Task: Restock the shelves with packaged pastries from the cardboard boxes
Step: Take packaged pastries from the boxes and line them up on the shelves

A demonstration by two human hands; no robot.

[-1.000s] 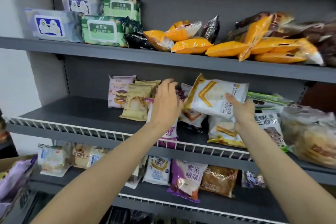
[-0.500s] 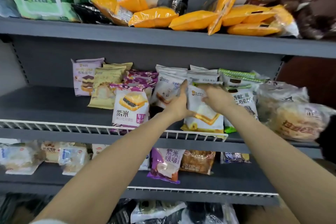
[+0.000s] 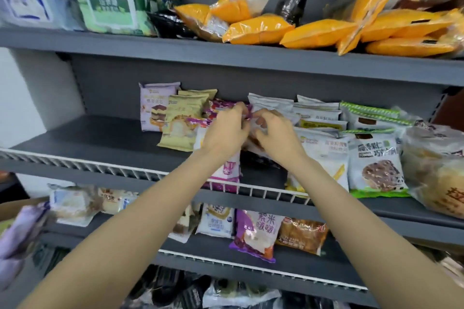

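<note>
Both hands, left hand (image 3: 227, 133) and right hand (image 3: 273, 133), pinch purple plastic pastry packet (image 3: 226, 108); tugging could topple white-and-magenta front packet (image 3: 227, 170) over white wire shelf rail (image 3: 263, 189).

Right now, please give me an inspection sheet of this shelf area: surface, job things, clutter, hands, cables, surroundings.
Surface: grey middle shelf with a white wire rail; its left part is bare.
Job's things: purple packs, white packs, beige packs and a lilac pack stand on the middle shelf.
Clutter: orange packs lie piled on the top shelf beside wipes packs; more pastries lie on the lower shelf.
Hands: left hand and right hand are close together, fingers curled at the purple and white packs; the exact hold is blurred.
Cables: nothing seen.
Surroundings: white wall at left; a cardboard edge at lower left.
</note>
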